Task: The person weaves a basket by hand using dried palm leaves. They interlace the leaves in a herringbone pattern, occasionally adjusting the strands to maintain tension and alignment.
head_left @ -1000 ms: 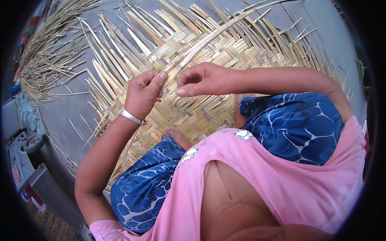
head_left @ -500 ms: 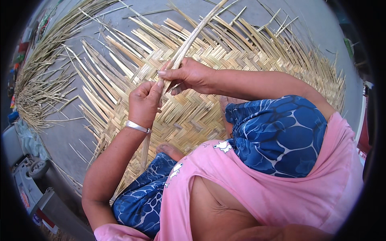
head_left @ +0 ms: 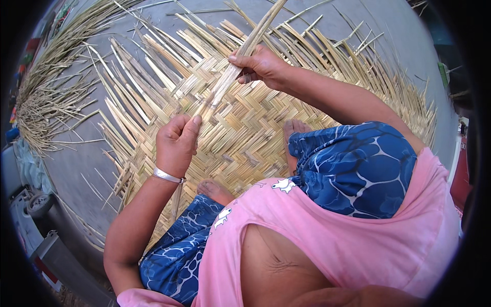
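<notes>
A long, pale split reed strip [head_left: 224,85] runs slantwise between my hands, above a woven reed mat [head_left: 245,130]. My left hand [head_left: 177,143] pinches its lower part between thumb and fingers; the tail end shows below my wrist. Farther up and to the right, my right hand [head_left: 261,65] is closed on the same strip, which extends past it toward the top edge. The mat has a zigzag weave, with loose strip ends fanning out along its far and left sides. My bare feet [head_left: 215,192] rest on the mat.
A big bundle of thin reeds [head_left: 51,87] lies on the grey floor [head_left: 76,174] at the left. Beside it are a clear plastic bag [head_left: 31,166] and a grey object with a small wheel [head_left: 40,204]. Loose strips lie scattered on the floor.
My hands were close together on the strip and are now apart. The right hand has slid up and right along it, while the left has moved slightly down and left.
</notes>
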Action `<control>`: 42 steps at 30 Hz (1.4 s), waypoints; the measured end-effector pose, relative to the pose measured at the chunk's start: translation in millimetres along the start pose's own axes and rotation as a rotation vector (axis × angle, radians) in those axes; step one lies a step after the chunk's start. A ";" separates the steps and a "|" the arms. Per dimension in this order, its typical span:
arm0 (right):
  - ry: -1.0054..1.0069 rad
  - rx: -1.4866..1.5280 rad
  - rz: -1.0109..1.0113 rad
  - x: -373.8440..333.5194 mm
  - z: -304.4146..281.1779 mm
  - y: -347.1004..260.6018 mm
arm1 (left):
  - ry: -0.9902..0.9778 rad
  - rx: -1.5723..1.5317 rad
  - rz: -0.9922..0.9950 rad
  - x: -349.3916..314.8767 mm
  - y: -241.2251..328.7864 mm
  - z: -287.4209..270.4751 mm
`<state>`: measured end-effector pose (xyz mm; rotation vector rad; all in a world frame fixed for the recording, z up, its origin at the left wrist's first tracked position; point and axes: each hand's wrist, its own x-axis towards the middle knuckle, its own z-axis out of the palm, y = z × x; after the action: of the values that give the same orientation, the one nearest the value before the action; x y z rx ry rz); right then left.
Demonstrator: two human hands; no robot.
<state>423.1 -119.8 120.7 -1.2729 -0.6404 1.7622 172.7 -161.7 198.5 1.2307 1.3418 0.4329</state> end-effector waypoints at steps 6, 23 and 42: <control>0.108 -0.050 -0.061 21.4 -47.4 -11.6 | -0.004 0.059 -0.005 -18.5 -11.5 -26.0; 0.143 -0.087 -0.017 49.9 -83.9 -37.3 | 0.061 0.407 0.141 -3.9 -53.3 -75.4; 0.409 -0.443 -0.199 58.3 -152.8 -80.6 | 0.135 0.594 0.161 -13.1 -112.7 -123.0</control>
<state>585.7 -39.6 101.7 -1.7412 -0.9077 1.1810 16.8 -163.5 137.7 1.8332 1.5511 0.2333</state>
